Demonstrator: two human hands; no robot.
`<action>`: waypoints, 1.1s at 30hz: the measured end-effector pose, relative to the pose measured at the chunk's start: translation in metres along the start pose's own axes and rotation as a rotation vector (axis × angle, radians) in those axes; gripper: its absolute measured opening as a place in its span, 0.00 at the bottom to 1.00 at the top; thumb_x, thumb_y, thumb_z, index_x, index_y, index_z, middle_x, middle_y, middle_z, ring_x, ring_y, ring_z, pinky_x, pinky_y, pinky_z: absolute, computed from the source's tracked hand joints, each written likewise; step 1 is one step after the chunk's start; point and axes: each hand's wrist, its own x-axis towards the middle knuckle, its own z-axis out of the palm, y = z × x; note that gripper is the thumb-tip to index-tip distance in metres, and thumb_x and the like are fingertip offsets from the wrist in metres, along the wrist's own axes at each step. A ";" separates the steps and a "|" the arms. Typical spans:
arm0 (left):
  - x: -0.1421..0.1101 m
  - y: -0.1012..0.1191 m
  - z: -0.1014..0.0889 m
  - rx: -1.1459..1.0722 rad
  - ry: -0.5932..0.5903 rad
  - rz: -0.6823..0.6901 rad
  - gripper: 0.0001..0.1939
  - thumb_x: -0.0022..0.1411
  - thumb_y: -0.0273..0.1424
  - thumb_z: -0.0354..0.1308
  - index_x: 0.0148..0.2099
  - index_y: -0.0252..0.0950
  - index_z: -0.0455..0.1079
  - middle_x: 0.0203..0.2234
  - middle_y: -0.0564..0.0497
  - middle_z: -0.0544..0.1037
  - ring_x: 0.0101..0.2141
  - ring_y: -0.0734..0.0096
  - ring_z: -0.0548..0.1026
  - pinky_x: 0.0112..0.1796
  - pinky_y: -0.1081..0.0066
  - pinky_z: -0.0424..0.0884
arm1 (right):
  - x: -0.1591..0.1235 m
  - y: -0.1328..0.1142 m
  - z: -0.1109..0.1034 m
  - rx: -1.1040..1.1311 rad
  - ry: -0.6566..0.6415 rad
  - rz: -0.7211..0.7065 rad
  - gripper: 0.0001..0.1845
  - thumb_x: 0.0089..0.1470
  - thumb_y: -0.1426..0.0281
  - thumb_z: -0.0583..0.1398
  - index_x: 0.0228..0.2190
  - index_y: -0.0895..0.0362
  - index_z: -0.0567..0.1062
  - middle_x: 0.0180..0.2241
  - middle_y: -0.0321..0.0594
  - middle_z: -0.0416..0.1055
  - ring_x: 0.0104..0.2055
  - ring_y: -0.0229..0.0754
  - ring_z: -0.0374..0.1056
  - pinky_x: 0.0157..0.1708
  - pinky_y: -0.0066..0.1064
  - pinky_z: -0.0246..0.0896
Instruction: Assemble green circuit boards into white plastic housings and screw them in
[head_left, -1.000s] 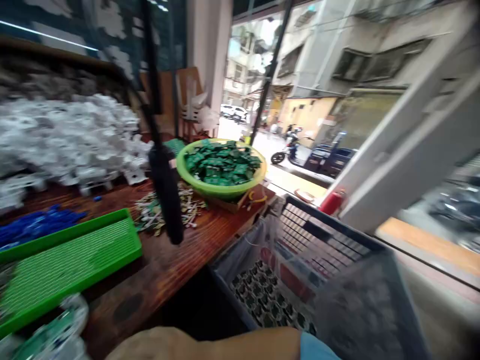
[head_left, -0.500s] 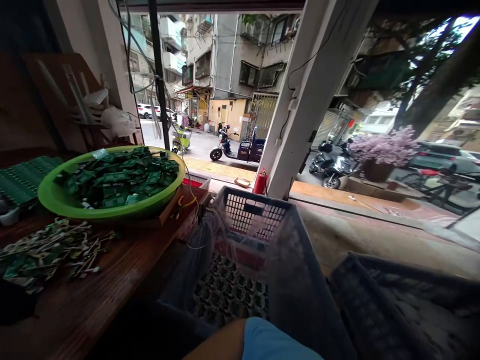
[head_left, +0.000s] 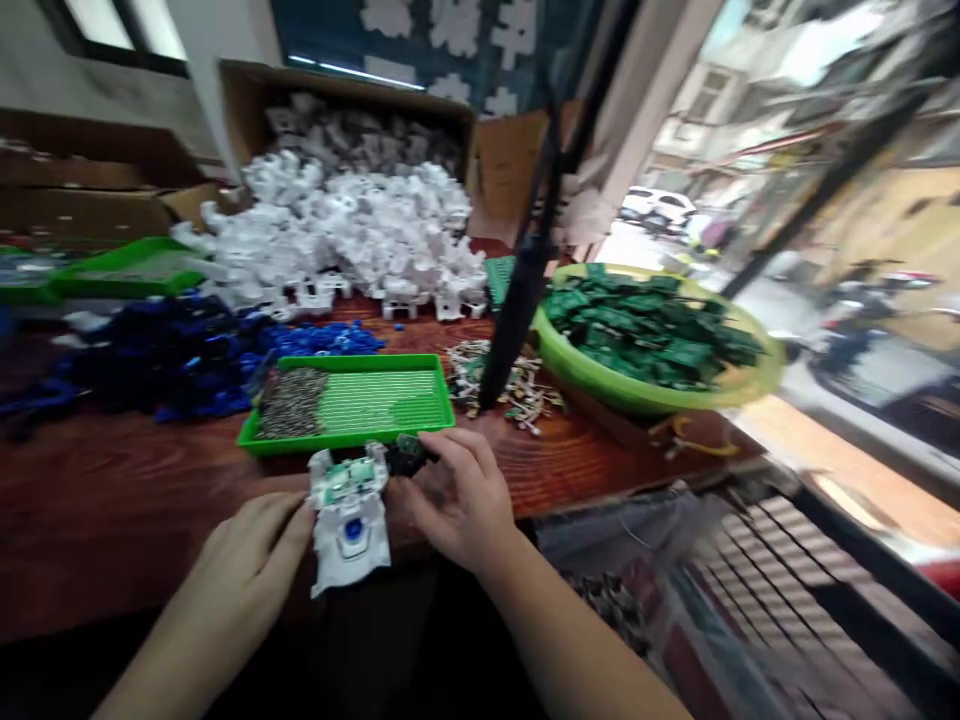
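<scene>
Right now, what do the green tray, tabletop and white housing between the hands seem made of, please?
Green tray: probably plastic; smooth rim, ribbed floor.
Tabletop: perhaps varnished wood, with reddish grain.
White housing: likely matte plastic, evenly white with moulded curves.

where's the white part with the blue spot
In the head view, the white part is left of centre, between left hand and right hand, below the nearest green tray.
</scene>
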 end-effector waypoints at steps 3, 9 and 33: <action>0.001 0.005 0.004 0.002 -0.025 -0.077 0.21 0.63 0.43 0.42 0.45 0.35 0.70 0.46 0.43 0.72 0.49 0.50 0.66 0.52 0.50 0.60 | -0.004 -0.004 0.022 0.072 -0.125 0.076 0.20 0.51 0.68 0.61 0.47 0.55 0.68 0.42 0.45 0.68 0.44 0.41 0.69 0.42 0.32 0.71; -0.010 0.016 0.006 -0.054 -0.113 -0.138 0.22 0.65 0.43 0.39 0.50 0.36 0.65 0.47 0.43 0.66 0.50 0.54 0.65 0.52 0.52 0.59 | -0.017 -0.014 0.034 0.140 -0.314 0.141 0.19 0.50 0.69 0.61 0.46 0.56 0.69 0.42 0.45 0.68 0.42 0.40 0.69 0.40 0.31 0.71; -0.063 0.033 0.010 -1.398 -0.290 -0.491 0.34 0.54 0.22 0.60 0.58 0.44 0.48 0.39 0.52 0.75 0.44 0.68 0.71 0.43 0.71 0.67 | -0.030 -0.040 0.007 0.241 -0.136 0.265 0.24 0.48 0.75 0.62 0.48 0.53 0.68 0.43 0.43 0.65 0.43 0.43 0.67 0.41 0.37 0.68</action>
